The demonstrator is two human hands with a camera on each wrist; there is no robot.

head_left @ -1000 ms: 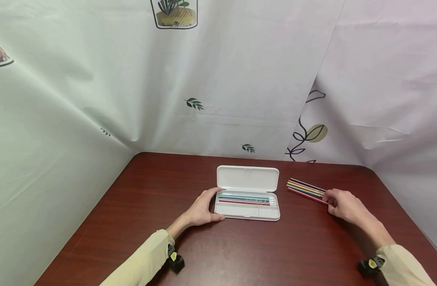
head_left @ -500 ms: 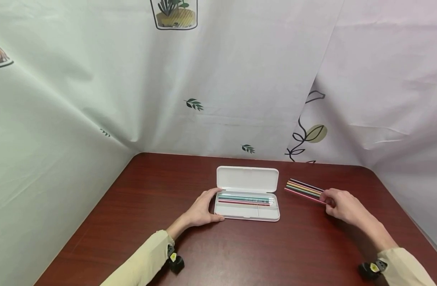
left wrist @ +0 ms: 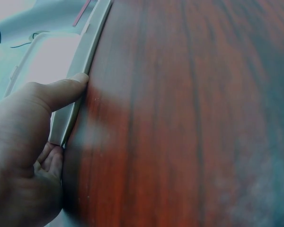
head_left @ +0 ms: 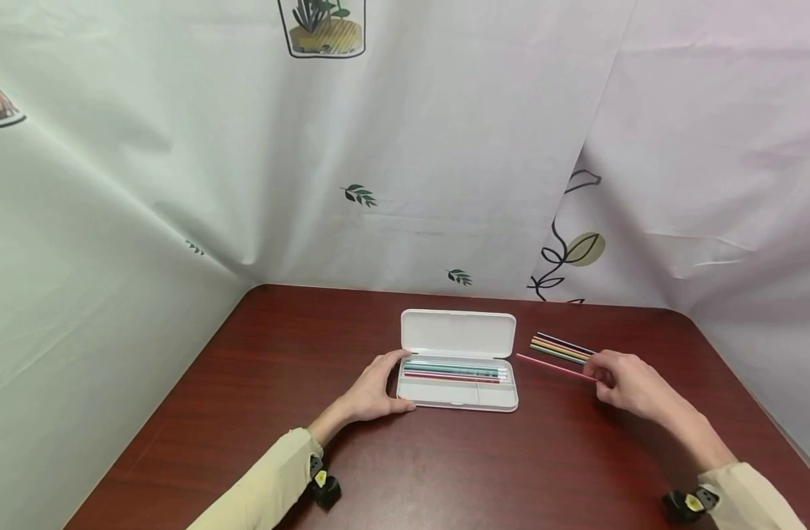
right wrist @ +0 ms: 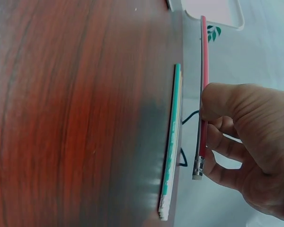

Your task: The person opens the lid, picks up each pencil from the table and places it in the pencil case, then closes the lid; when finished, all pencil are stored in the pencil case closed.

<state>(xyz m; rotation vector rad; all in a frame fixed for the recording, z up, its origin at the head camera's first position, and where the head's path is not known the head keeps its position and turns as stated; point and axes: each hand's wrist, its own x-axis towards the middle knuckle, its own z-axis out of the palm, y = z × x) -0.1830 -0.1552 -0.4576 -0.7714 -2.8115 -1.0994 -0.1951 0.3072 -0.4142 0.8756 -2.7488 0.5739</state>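
A white pencil case lies with its lid raised, holding several pencils in its long back compartment. My left hand grips the case's left end, thumb at the front edge and fingers round the back corner. In the left wrist view the thumb presses on the case's side. To the right of the case, my right hand pinches a red pencil between thumb and fingers. In the right wrist view that pencil is held off the table, its eraser end past the fingers.
Beside the right hand several loose pencils, dark, yellow and green among them, lie together on the dark red wooden table. The raised lid stands at the case's back. A white printed cloth hangs behind the table.
The red pencil has come away from the loose pencils and moved left toward the case in my right hand. My left hand stays on the case.
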